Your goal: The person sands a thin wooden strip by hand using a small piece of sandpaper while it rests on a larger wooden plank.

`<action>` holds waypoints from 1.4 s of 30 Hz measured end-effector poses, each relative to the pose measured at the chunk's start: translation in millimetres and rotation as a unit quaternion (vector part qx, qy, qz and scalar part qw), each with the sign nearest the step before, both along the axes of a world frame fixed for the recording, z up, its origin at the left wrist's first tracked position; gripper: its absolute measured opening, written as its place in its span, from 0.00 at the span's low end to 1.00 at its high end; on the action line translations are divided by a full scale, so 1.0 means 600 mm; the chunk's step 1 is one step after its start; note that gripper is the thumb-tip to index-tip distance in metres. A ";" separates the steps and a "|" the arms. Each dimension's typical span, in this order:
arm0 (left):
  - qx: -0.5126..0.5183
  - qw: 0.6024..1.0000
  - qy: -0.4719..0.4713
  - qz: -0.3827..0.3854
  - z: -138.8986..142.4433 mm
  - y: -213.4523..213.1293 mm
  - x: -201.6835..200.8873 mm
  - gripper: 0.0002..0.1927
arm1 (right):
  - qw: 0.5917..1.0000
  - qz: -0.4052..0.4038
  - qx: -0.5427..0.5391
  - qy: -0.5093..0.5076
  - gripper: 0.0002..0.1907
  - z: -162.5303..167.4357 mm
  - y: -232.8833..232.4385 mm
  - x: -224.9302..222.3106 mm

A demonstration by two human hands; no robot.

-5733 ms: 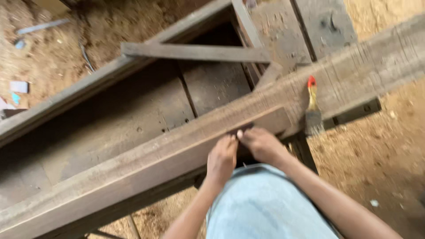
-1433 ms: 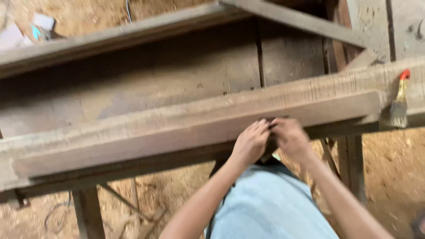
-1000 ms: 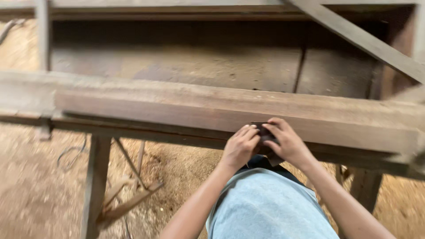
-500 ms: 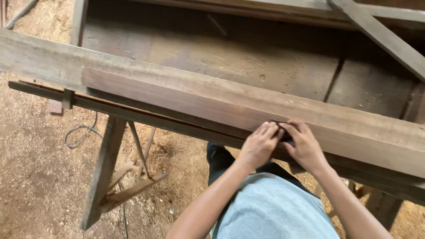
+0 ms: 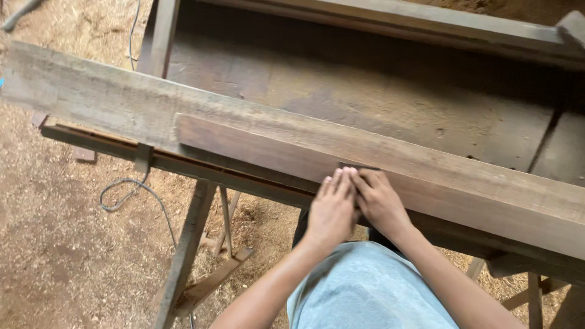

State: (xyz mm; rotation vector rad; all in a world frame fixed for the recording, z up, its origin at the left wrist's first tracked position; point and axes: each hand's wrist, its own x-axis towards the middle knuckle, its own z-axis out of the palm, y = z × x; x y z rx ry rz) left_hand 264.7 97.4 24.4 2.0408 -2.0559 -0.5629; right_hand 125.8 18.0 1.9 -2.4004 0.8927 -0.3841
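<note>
Both my hands press side by side on a long brown wooden plank (image 5: 256,149) that lies along a wider, rough beam (image 5: 97,97). My left hand (image 5: 332,210) and my right hand (image 5: 378,201) cover a small dark flat piece (image 5: 358,167), likely sanding paper or a block, whose top edge peeks out above the fingertips. The fingers lie flat and close together on it, pressing it against the plank's near face.
A wooden workbench (image 5: 365,91) with a recessed dark top stretches behind the beam. Slanted wooden legs (image 5: 183,256) stand below on a sawdust-covered floor (image 5: 61,244). A grey cable (image 5: 131,195) loops on the ground at left.
The view has swung leftward along the beam; the red-handled brush at right has left the view. My hands stay pressed together on the plank, having slid along it.
</note>
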 end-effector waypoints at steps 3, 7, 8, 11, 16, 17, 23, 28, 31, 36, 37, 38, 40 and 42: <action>0.002 1.000 0.021 0.008 -0.001 0.009 0.070 0.41 | 0.999 0.007 0.020 -0.025 0.26 0.007 -0.004 0.073; -0.023 0.999 0.037 -0.017 -0.009 0.005 0.072 0.39 | 0.998 -0.025 0.062 0.002 0.26 0.013 0.002 0.072; -0.023 0.999 0.028 -0.024 -0.010 0.002 0.057 0.40 | 0.996 -0.040 0.072 0.015 0.25 0.013 0.004 0.056; -0.038 0.997 0.033 -0.053 -0.003 -0.019 -0.004 0.40 | 0.993 -0.070 0.075 0.065 0.28 0.012 0.010 -0.016; -0.012 0.986 0.008 -0.164 0.025 -0.045 -0.074 0.28 | 0.989 -0.106 0.040 0.097 0.27 0.002 0.002 -0.131; -0.010 0.987 0.012 -0.157 0.028 -0.046 -0.073 0.30 | 0.989 -0.106 0.040 0.093 0.27 0.000 0.002 -0.138; 0.013 0.991 -0.042 -0.123 0.027 -0.017 0.021 0.36 | 0.992 0.015 0.049 0.114 0.32 -0.008 0.005 -0.025; 0.001 1.000 -0.024 -0.020 0.009 0.040 0.202 0.39 | 0.995 0.077 0.061 0.023 0.34 0.002 0.021 0.188; -0.027 0.999 -0.006 0.046 -0.002 0.071 0.323 0.38 | 0.993 0.102 0.065 0.015 0.34 0.010 0.035 0.334; -0.069 0.992 -0.002 0.109 -0.011 0.103 0.536 0.35 | 0.990 0.133 0.055 -0.003 0.35 0.012 0.052 0.570; -0.074 0.991 -0.003 0.113 -0.013 0.100 0.569 0.35 | 0.990 0.131 0.050 -0.006 0.35 0.012 0.050 0.600; -0.068 0.992 0.005 0.110 -0.012 0.094 0.592 0.35 | 0.991 0.131 0.041 -0.010 0.35 0.016 0.049 0.618; -0.049 0.993 0.024 0.100 -0.004 0.094 0.617 0.36 | 0.991 0.110 0.070 -0.004 0.34 0.023 0.051 0.635; -0.051 0.994 0.055 0.085 0.004 0.091 0.621 0.37 | 0.993 0.086 0.082 0.014 0.33 0.026 0.052 0.639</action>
